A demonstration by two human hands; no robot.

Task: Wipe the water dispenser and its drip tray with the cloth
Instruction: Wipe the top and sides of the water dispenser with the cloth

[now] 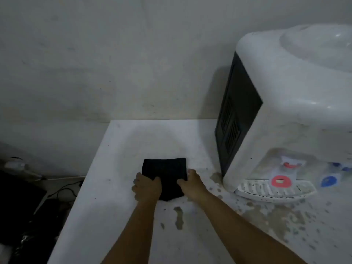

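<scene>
On the white table (118, 187), left of the water dispenser (285, 115), lies a black cloth (165, 172) — folded, roughly square, flat on the stained surface. The left hand (146, 187) grips its near-left edge, thumb on top; the right hand (190, 182) pinches its right edge — both forearms reach forward from below. Farther right, the white slotted drip tray (274, 189) juts out under red and blue taps.

No readable text, brand, number or sign can be made out; any markings on the water dispenser (285, 103) are blurred.
</scene>
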